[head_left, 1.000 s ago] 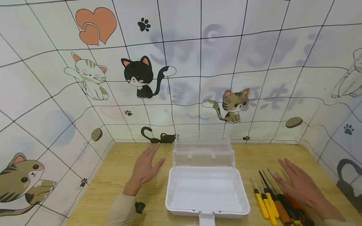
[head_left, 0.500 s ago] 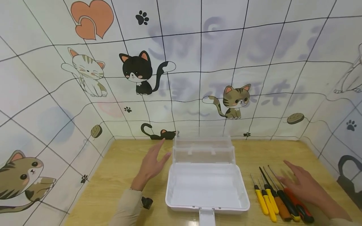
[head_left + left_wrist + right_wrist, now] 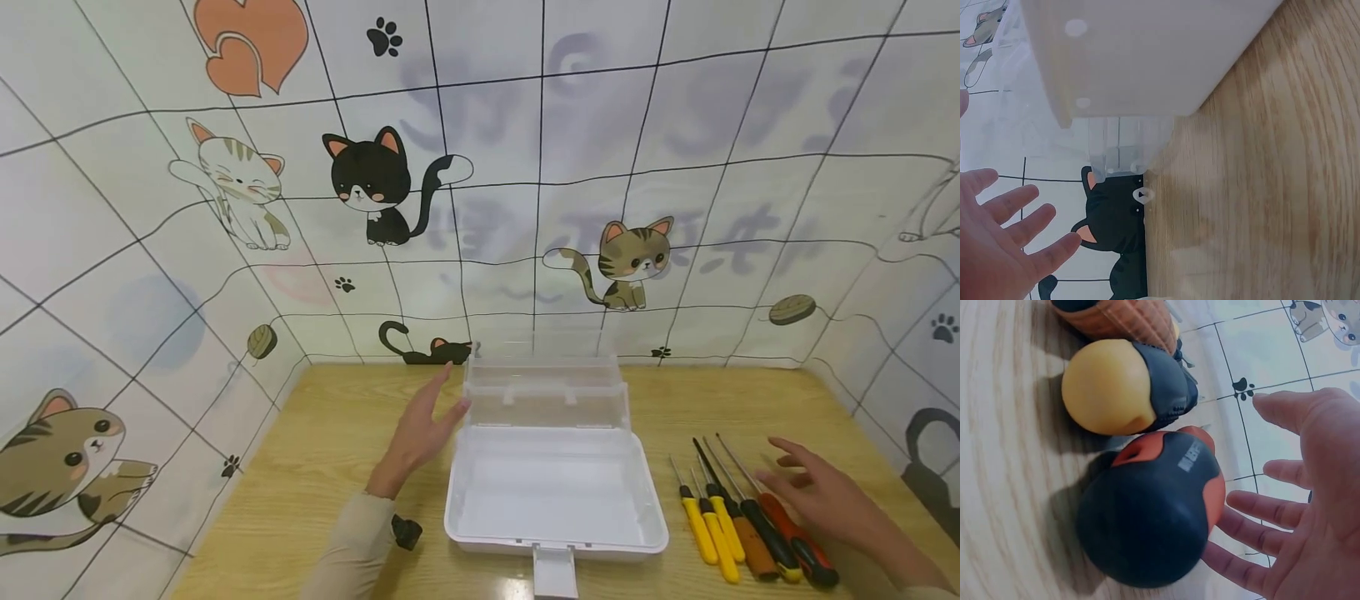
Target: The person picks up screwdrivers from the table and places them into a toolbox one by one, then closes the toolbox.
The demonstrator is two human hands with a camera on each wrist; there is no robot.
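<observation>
Five loosely parted, empty fingers of the right hand (image 3: 825,500) are near the red-and-black screwdriver (image 3: 783,523), rightmost of six on the table (image 3: 315,467); the left hand (image 3: 420,433), fingers also spread, is beside the raised translucent lid (image 3: 543,410) of the white box (image 3: 555,500).

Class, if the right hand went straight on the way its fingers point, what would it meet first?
Probably the red-and-black screwdriver, at its shaft, though the right hand might pass above: its height is unclear.
</observation>
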